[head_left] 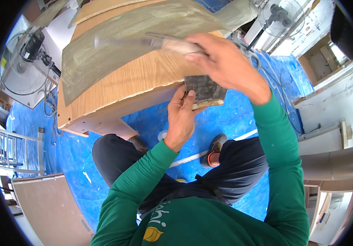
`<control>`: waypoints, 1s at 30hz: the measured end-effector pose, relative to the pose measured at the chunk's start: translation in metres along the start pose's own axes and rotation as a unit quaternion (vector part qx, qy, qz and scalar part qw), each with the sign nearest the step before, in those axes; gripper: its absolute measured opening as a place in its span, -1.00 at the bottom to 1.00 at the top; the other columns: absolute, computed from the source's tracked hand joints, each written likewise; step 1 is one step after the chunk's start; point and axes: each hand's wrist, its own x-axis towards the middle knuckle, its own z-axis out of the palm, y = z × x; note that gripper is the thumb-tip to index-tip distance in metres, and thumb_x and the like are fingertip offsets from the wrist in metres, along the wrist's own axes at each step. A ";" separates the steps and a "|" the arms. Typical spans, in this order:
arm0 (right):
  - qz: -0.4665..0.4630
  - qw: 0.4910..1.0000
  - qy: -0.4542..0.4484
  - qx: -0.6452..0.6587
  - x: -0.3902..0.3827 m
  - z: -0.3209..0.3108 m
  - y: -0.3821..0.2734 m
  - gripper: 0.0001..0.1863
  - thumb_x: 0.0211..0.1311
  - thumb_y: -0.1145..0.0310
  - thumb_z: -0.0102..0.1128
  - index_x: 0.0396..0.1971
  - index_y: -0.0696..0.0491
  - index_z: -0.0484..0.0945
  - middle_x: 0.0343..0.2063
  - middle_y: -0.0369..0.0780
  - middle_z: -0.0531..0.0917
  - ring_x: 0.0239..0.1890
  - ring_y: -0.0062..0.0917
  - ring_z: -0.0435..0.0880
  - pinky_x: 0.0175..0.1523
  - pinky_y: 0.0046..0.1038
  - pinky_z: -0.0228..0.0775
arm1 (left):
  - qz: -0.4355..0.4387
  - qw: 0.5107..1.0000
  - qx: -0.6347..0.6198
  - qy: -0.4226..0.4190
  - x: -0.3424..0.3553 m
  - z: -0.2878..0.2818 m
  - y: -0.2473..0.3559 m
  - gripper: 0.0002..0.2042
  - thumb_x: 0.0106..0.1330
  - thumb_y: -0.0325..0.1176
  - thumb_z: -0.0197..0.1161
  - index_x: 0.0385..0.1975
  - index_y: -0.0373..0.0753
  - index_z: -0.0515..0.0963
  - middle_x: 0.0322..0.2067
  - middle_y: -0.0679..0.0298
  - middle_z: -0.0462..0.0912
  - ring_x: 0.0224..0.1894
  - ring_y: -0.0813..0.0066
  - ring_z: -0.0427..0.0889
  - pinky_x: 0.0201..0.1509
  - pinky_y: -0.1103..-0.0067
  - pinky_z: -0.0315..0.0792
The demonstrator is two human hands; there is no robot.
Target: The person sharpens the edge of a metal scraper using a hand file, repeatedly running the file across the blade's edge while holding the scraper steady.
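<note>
hands apart now, the right hand (221, 61) gripping a blurred tool (182, 46) above the wooden box (123, 86), the left hand (180, 119) pinching a dark plate (205, 91) by its near edge, the streaked sheet (102, 61) atop it seemingly part-coated, remainder unclear.

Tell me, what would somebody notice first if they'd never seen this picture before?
Probably the bright blue covering spread over the floor around the person's legs, with two green sleeves reaching up through the middle. Next, the right hand, above centre, holding a blurry thin tool, and just below it the left hand gripping a dark, squarish plate.
</note>
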 end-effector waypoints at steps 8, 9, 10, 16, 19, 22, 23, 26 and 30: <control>0.357 0.868 0.067 0.339 -0.128 0.023 -0.063 -0.53 0.75 0.09 0.07 0.35 0.13 0.50 -0.47 -0.32 0.55 -0.50 -0.69 0.54 -0.44 -0.52 0.42 | 0.013 1.000 0.011 -0.009 -0.001 0.003 -0.005 -0.69 0.75 -0.38 0.01 0.32 -0.35 0.48 0.15 0.13 0.70 0.14 0.32 0.76 0.21 0.31 0.74; 0.371 0.851 0.069 0.365 -0.136 0.033 -0.073 -0.52 0.76 0.09 0.04 0.39 0.11 0.48 -0.47 -0.32 0.53 -0.51 -0.69 0.52 -0.44 -0.52 0.42 | 0.020 1.000 0.012 -0.008 -0.002 0.002 -0.007 -0.70 0.75 -0.37 0.02 0.31 -0.34 0.50 0.13 0.15 0.71 0.11 0.35 0.76 0.17 0.36 0.75; 0.384 0.834 0.069 0.391 -0.140 0.040 -0.080 -0.51 0.77 0.10 0.02 0.43 0.10 0.46 -0.47 -0.33 0.52 -0.52 -0.69 0.51 -0.44 -0.52 0.41 | 0.021 1.000 0.020 -0.006 -0.002 0.000 -0.007 -0.70 0.75 -0.37 0.02 0.31 -0.34 0.50 0.12 0.15 0.71 0.10 0.35 0.76 0.18 0.36 0.74; 0.411 0.768 0.049 0.489 -0.151 0.051 -0.080 -0.39 0.79 0.03 -0.06 0.61 0.04 0.30 -0.38 -0.27 0.56 -0.50 -0.63 0.56 -0.47 -0.53 0.43 | 0.023 1.000 0.017 0.002 -0.002 0.002 -0.005 -0.72 0.76 -0.37 0.02 0.29 -0.35 0.50 0.06 0.17 0.71 0.03 0.39 0.75 0.13 0.39 0.71; 0.419 0.771 0.038 0.478 -0.155 0.050 -0.081 -0.47 0.80 0.06 -0.10 0.49 0.08 0.41 -0.40 -0.27 0.54 -0.56 -0.65 0.51 -0.46 -0.52 0.44 | 0.014 1.000 0.004 -0.011 -0.001 -0.002 -0.006 -0.71 0.76 -0.39 -0.01 0.29 -0.38 0.48 0.08 0.14 0.71 0.05 0.38 0.73 0.16 0.40 0.67; 0.470 0.731 0.047 0.492 -0.157 0.053 -0.078 -0.52 0.80 0.04 -0.09 0.34 0.11 0.50 -0.40 -0.25 0.57 -0.57 -0.62 0.55 -0.48 -0.51 0.43 | 0.009 1.000 -0.004 -0.029 -0.001 -0.004 -0.006 -0.72 0.76 -0.39 0.00 0.28 -0.37 0.49 0.08 0.15 0.71 0.06 0.38 0.73 0.16 0.39 0.67; 0.462 0.728 0.048 0.504 -0.158 0.054 -0.075 -0.53 0.80 0.04 -0.08 0.31 0.11 0.51 -0.40 -0.25 0.58 -0.57 -0.62 0.57 -0.48 -0.50 0.44 | 0.004 0.999 -0.004 -0.037 0.000 -0.009 -0.008 -0.73 0.76 -0.39 0.00 0.27 -0.36 0.49 0.09 0.15 0.71 0.05 0.39 0.73 0.16 0.38 0.67; 0.446 0.723 0.046 0.526 -0.163 0.054 -0.063 -0.53 0.79 0.02 -0.07 0.24 0.13 0.53 -0.38 -0.23 0.60 -0.56 -0.60 0.61 -0.48 -0.50 0.47 | 0.001 1.000 -0.008 -0.023 -0.001 0.002 0.001 -0.74 0.75 -0.36 0.04 0.24 -0.34 0.51 0.07 0.17 0.72 0.02 0.41 0.74 0.12 0.39 0.67; 0.436 0.748 0.041 0.499 -0.167 0.062 -0.055 -0.49 0.79 0.00 -0.07 0.32 0.13 0.50 -0.35 -0.21 0.63 -0.55 -0.59 0.63 -0.48 -0.50 0.49 | 0.020 0.996 0.092 0.001 0.009 -0.004 0.003 -0.74 0.73 -0.31 0.11 0.17 -0.36 0.58 -0.02 0.20 0.75 -0.04 0.47 0.74 0.08 0.41 0.67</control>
